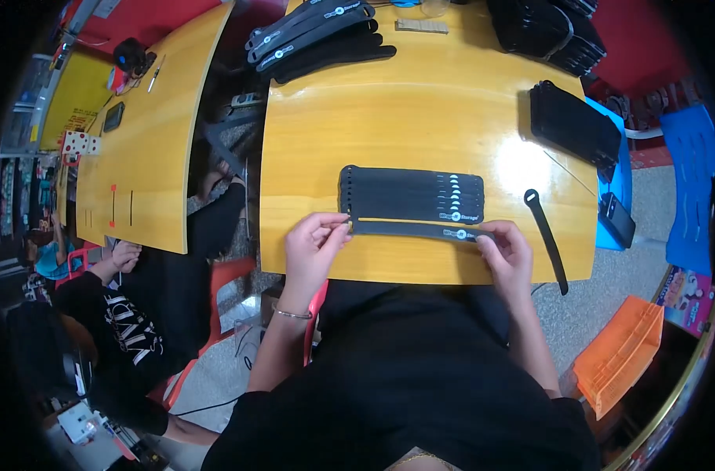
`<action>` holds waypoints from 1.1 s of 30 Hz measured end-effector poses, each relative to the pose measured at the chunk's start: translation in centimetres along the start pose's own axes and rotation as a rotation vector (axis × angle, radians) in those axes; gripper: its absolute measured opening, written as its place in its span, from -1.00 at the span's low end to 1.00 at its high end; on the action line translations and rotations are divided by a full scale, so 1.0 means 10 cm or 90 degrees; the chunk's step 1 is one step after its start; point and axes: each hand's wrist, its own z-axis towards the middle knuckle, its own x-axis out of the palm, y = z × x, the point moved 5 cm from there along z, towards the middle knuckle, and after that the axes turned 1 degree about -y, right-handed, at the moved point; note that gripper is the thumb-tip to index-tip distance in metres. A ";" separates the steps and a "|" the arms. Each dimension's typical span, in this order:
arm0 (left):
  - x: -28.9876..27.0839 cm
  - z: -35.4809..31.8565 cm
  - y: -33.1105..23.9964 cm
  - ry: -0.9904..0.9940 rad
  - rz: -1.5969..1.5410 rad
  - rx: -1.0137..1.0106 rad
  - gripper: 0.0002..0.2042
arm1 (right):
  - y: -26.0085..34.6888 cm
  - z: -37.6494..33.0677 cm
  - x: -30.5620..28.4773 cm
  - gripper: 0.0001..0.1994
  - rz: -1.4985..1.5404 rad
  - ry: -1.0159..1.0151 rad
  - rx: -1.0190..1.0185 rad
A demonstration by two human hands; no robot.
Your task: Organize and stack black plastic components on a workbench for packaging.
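A narrow black strap [408,229] with a pale printed label lies crosswise near the table's front edge. My left hand [314,242] pinches its left end, where a small yellowish bit shows at the fingertips. At the other end, my right hand [508,253] grips the strap between thumb and fingers. Just beyond it, a row of overlapping black straps [397,192] lies fanned out, holed ends to the left and labels to the right. One loose black strap [547,239] with a slotted end rests right of my right hand, its tip reaching toward the front edge.
Piled straps [322,39] lie at the back left of the yellow table [436,118]. A banded black bundle [550,35] and another black stack [575,124] are at the right. An orange crate [618,357] stands below right. At the left table [149,149] sits another person [138,314].
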 end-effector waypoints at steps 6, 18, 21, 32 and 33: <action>-0.04 0.12 0.07 -0.058 0.044 0.034 -0.90 | 0.04 0.08 0.00 -0.88 -0.082 -0.011 -0.057; -0.04 0.16 0.09 -0.071 0.065 0.067 -0.89 | -0.04 0.12 -0.02 -0.84 -0.011 -0.049 -0.007; -0.04 0.17 0.12 -0.076 0.059 0.064 -0.89 | -0.05 0.13 -0.03 -0.81 -0.017 -0.052 -0.002; -0.02 0.17 0.18 -0.087 0.029 0.070 -0.91 | -0.06 0.16 -0.02 -0.80 -0.020 -0.063 0.011; -0.02 0.17 0.19 -0.088 0.031 0.079 -0.91 | -0.07 0.16 -0.03 -0.80 -0.023 -0.067 0.007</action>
